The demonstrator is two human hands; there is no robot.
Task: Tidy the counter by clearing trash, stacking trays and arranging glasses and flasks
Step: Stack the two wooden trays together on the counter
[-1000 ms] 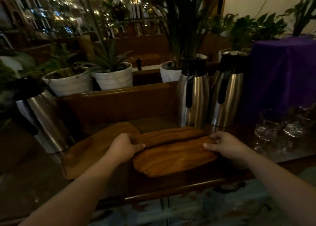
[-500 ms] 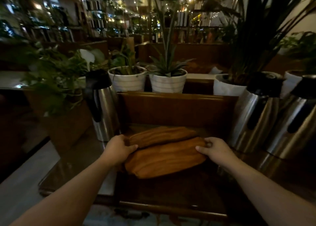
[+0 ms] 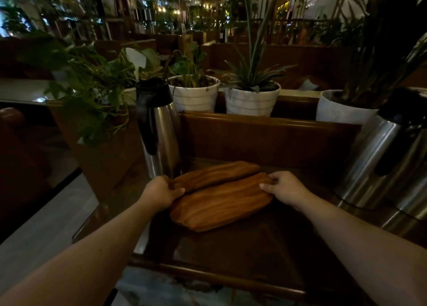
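Two oval wooden trays lie overlapped on the dark wooden counter (image 3: 242, 255): the upper tray (image 3: 221, 206) in front, the lower tray (image 3: 215, 172) showing behind it. My left hand (image 3: 161, 192) grips their left ends, thumb on top. My right hand (image 3: 285, 187) grips the right end of the upper tray. A steel flask with a black top (image 3: 159, 130) stands upright just left of the trays. Two more steel flasks (image 3: 383, 162) stand at the right.
A wooden back panel (image 3: 265, 139) rises behind the trays. Beyond it stand white plant pots (image 3: 251, 102) and leafy plants (image 3: 87, 93). The counter's left edge drops to a pale floor (image 3: 46, 215). No glasses are in view.
The trays have moved left along the counter with both hands, away from the two flasks and glasses, toward the single flask. The view has turned left; the glasses have left the view.
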